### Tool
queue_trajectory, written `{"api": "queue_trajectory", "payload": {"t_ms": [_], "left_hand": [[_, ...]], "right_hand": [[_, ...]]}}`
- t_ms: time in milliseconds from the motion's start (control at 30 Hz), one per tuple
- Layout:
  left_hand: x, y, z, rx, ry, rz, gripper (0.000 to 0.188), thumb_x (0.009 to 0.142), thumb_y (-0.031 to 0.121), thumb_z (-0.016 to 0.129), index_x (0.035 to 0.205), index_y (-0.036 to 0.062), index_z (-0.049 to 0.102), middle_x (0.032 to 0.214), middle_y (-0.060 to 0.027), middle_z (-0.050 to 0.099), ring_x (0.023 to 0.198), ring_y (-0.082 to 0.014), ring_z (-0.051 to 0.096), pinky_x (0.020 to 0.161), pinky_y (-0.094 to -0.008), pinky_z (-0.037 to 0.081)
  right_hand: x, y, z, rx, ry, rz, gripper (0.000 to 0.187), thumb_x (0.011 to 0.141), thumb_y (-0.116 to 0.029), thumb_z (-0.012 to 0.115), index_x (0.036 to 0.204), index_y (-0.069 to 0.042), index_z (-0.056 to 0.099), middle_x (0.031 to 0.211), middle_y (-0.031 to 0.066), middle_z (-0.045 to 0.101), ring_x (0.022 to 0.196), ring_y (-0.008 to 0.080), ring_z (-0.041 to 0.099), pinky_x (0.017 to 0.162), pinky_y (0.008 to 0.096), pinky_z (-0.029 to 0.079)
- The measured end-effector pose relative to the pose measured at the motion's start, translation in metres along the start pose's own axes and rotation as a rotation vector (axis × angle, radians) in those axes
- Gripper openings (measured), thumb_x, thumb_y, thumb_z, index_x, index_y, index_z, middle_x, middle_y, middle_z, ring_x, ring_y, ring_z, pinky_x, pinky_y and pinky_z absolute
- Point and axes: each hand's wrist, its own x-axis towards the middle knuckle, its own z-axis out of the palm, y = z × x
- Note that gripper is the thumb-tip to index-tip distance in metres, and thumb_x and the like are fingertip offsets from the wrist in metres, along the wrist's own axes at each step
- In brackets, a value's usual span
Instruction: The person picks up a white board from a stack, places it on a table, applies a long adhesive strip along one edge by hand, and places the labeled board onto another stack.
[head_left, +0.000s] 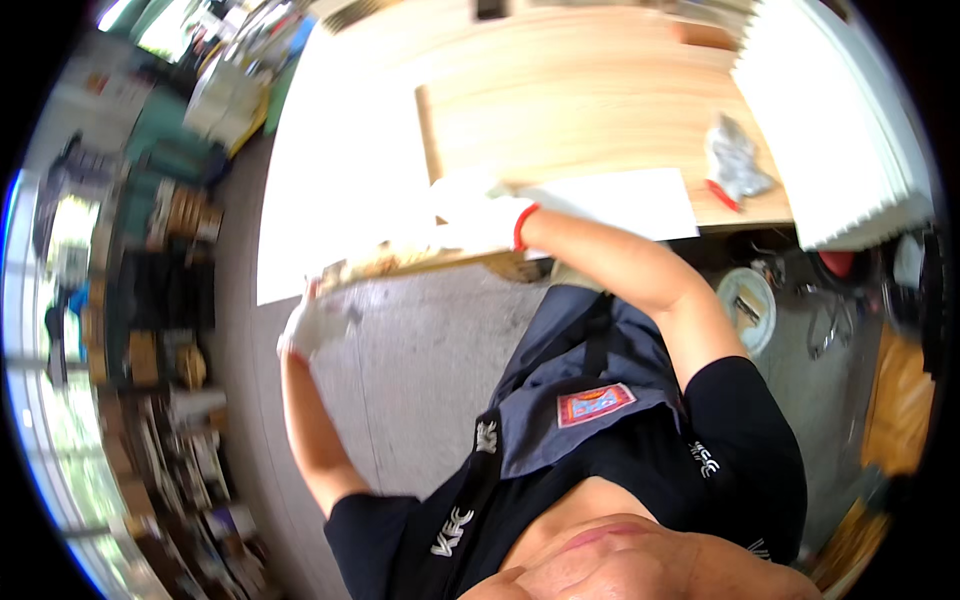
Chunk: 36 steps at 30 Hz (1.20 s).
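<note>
A large white sheet [340, 170], strongly overexposed, covers the left part of the pale wooden table and reaches its near edge. Just off the sheet's near left corner is my left hand [316, 328], in a white glove, with one finger or thumb pointing up toward the edge; its other fingers are blurred. My right hand [482, 214], in a white glove with a red cuff, lies over the near edge of the table. Glare washes out its fingers. Between both hands, a blurred tan strip [385, 260] runs along the edge. A white strip [625, 200] lies beside my right wrist.
A grey glove [738, 165] with a red cuff lies on the table's right side. Behind it rises a stack of white panels [830, 120]. A pale bucket [748, 310] stands on the floor below. Shelves with boxes [145, 355] line the left.
</note>
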Motion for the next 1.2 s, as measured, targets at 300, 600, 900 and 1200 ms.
{"api": "queue_trajectory", "payload": {"t_ms": [300, 600, 900, 1200], "left_hand": [[-0.140, 0.298, 0.142, -0.307, -0.687, 1.041, 0.079, 0.096, 0.059, 0.051, 0.144, -0.0035, 0.042, 0.113, -0.0188, 0.068, 0.089, -0.0228, 0.068, 0.079, -0.0347, 0.055], [-0.379, 0.506, 0.370, -0.269, -1.464, 0.773, 0.066, 0.103, 0.056, 0.034, 0.139, 0.0017, 0.040, 0.140, -0.0171, 0.051, 0.110, -0.0292, 0.056, 0.092, -0.0404, 0.050], [-0.433, 0.561, 0.446, -0.341, -1.225, 0.700, 0.053, 0.100, 0.044, 0.051, 0.125, -0.0015, 0.046, 0.121, -0.0177, 0.059, 0.086, -0.0213, 0.063, 0.060, -0.0272, 0.056], [-0.464, 0.586, 0.466, -0.558, -1.136, 0.917, 0.019, 0.095, 0.016, 0.047, 0.104, -0.0015, 0.050, 0.098, -0.0165, 0.066, 0.079, -0.0244, 0.070, 0.061, -0.0313, 0.062]], "right_hand": [[-0.130, -0.017, -0.052, -0.224, 0.250, 0.157, 0.069, 0.091, -0.062, 0.051, 0.137, -0.010, 0.054, 0.133, 0.0140, 0.059, 0.123, 0.0349, 0.054, 0.105, 0.0439, 0.040], [-0.273, 0.005, -0.065, -0.167, 0.559, 0.270, 0.055, 0.089, -0.051, 0.060, 0.120, -0.006, 0.065, 0.116, 0.0157, 0.067, 0.112, 0.0329, 0.060, 0.096, 0.0406, 0.046], [-0.353, 0.022, -0.048, -0.110, 0.633, 0.313, 0.052, 0.093, -0.050, 0.058, 0.120, -0.006, 0.063, 0.115, 0.0155, 0.067, 0.109, 0.0324, 0.061, 0.095, 0.0408, 0.047], [-0.371, 0.019, -0.045, 0.050, 0.574, 0.365, 0.050, 0.094, -0.047, 0.059, 0.125, -0.008, 0.064, 0.128, 0.0126, 0.063, 0.118, 0.0306, 0.060, 0.100, 0.0377, 0.046]]}}
